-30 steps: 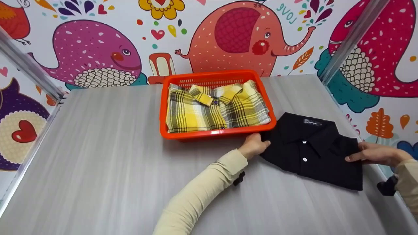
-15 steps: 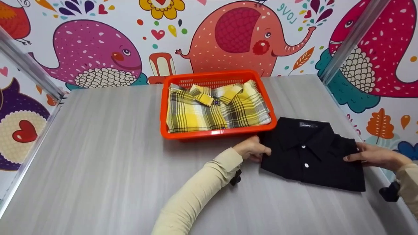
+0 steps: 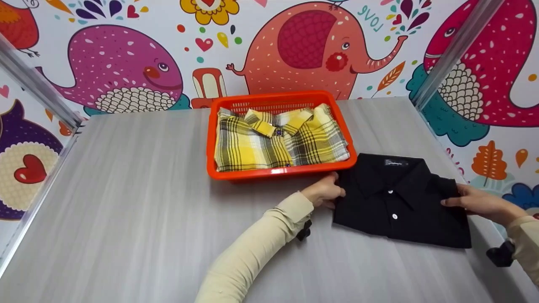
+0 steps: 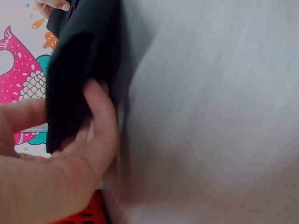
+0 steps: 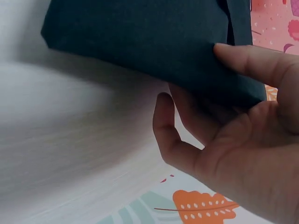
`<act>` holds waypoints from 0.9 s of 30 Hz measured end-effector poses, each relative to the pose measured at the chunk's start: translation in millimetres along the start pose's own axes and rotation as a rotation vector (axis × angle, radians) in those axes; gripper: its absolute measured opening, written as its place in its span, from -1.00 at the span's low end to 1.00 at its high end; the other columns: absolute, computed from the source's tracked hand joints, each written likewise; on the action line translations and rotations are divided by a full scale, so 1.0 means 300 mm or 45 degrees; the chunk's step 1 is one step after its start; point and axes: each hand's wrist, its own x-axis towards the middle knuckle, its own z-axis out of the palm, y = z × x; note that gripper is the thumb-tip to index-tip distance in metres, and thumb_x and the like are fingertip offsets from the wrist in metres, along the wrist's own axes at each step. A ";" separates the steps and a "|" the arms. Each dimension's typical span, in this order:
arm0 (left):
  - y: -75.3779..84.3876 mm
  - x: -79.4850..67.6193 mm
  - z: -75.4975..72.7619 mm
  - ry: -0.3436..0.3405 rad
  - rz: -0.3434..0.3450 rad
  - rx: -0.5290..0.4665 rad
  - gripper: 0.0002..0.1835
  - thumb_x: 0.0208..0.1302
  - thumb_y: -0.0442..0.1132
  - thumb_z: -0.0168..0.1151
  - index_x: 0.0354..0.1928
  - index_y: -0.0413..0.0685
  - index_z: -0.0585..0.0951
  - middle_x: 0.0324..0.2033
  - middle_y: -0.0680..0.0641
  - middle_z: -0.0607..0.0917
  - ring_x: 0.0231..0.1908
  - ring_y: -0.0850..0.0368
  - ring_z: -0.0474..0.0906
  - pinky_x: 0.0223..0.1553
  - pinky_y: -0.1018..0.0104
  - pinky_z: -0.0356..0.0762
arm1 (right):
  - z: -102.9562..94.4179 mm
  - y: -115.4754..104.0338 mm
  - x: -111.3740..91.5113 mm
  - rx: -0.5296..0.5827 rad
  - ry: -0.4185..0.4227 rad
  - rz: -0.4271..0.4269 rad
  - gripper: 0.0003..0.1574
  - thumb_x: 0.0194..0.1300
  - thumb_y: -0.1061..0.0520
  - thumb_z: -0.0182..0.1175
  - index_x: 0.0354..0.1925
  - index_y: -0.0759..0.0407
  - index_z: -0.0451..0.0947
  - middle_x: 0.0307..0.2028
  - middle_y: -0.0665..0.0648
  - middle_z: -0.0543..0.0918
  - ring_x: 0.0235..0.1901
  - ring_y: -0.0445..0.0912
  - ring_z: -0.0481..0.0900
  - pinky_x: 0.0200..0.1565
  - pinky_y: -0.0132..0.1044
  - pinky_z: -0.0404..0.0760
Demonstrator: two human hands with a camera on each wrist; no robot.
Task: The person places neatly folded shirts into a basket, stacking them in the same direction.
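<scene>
A folded black shirt (image 3: 404, 202) with a collar and white buttons is held at both sides, right of the basket. My left hand (image 3: 325, 190) grips its left edge, close by the basket's front right corner. In the left wrist view, the fingers of that hand (image 4: 70, 158) curl round the dark cloth. My right hand (image 3: 484, 203) pinches the right edge, thumb on top. Seen from the right wrist, the other fingers of this hand (image 5: 233, 121) lie underneath the shirt (image 5: 140, 42), whose lower edge casts a shadow on the table.
An orange-red plastic basket (image 3: 278, 171) stands at the back middle of the grey table (image 3: 147, 210). Inside it lies a folded yellow plaid shirt (image 3: 248, 147) with a collar. Printed wall panels (image 3: 126, 63) with cartoon animals border the table at the back and sides.
The black shirt has shifted slightly toward the front and left, its collar edge lower in view. Both hands keep their hold and move with it; the basket stays put.
</scene>
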 end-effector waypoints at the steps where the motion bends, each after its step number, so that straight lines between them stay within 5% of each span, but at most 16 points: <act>1: 0.000 -0.001 0.002 0.013 0.017 0.000 -0.24 0.24 -0.50 0.11 0.47 -0.17 0.09 0.36 -0.15 0.27 0.07 -0.08 0.48 -0.07 0.00 0.57 | 0.003 -0.002 0.000 -0.005 0.002 -0.011 0.10 0.40 0.04 0.11 0.32 0.72 -0.38 0.28 0.72 -0.07 0.16 0.40 0.18 0.19 0.36 0.16; 5: 0.002 -0.007 0.010 0.064 0.036 0.005 -0.29 0.14 -0.55 0.14 0.38 -0.34 0.20 0.33 -0.19 0.29 0.07 -0.05 0.45 -0.06 0.03 0.56 | 0.013 -0.009 -0.006 -0.036 0.022 -0.021 0.09 0.39 0.05 0.13 0.30 0.75 -0.34 0.26 0.73 -0.02 0.14 0.40 0.21 0.18 0.35 0.18; 9: 0.002 -0.015 0.008 0.043 0.010 -0.041 -0.48 0.09 -0.53 0.19 0.14 -0.35 0.33 -0.03 -0.16 0.46 -0.23 -0.03 0.52 -0.09 0.03 0.58 | 0.016 -0.011 -0.022 -0.089 0.034 -0.009 0.12 0.37 0.06 0.14 0.29 0.77 -0.36 0.24 0.75 -0.05 0.12 0.44 0.19 0.16 0.37 0.18; 12: 0.001 -0.022 0.003 -0.015 0.011 -0.054 -0.45 0.09 -0.52 0.22 0.15 -0.35 0.32 -0.20 -0.12 0.46 -0.33 -0.03 0.57 -0.12 0.01 0.60 | 0.020 -0.012 -0.033 -0.139 0.043 -0.011 0.11 0.37 0.05 0.15 0.28 0.78 -0.33 0.24 0.76 -0.03 0.11 0.44 0.20 0.15 0.38 0.19; 15: 0.002 -0.035 0.003 -0.071 0.012 -0.031 -0.26 0.09 -0.53 0.25 0.34 -0.35 0.19 0.02 -0.17 0.48 -0.28 -0.08 0.61 -0.14 0.00 0.61 | 0.025 -0.012 -0.043 -0.177 0.051 -0.027 0.08 0.37 0.04 0.16 0.28 0.78 -0.26 0.22 0.74 0.05 0.07 0.41 0.25 0.13 0.38 0.21; 19: 0.003 -0.062 0.011 -0.109 0.022 0.037 -0.13 0.12 -0.54 0.25 0.45 -0.26 0.06 0.36 -0.18 0.22 -0.38 -0.04 0.56 -0.19 0.03 0.63 | 0.030 -0.016 -0.053 -0.190 0.033 -0.034 0.10 0.35 -0.02 0.18 0.28 0.76 -0.21 0.23 0.72 0.10 0.06 0.37 0.30 0.13 0.37 0.24; 24: -0.004 -0.095 0.015 -0.132 0.073 0.169 -0.13 0.14 -0.56 0.24 0.46 -0.18 0.07 0.40 -0.15 0.16 -0.58 0.03 0.46 -0.31 0.10 0.65 | 0.034 -0.025 -0.062 -0.184 -0.005 -0.029 0.12 0.34 -0.03 0.20 0.29 0.76 -0.21 0.24 0.71 0.09 0.08 0.37 0.29 0.14 0.38 0.19; 27: -0.009 -0.117 0.007 -0.145 0.112 0.217 -0.16 0.14 -0.59 0.22 0.45 -0.17 0.12 0.38 -0.16 0.21 -0.50 -0.01 0.54 -0.33 0.09 0.65 | 0.040 -0.033 -0.066 -0.185 -0.016 -0.037 0.08 0.36 0.00 0.19 0.28 0.77 -0.18 0.23 0.70 0.13 0.06 0.34 0.32 0.14 0.39 0.19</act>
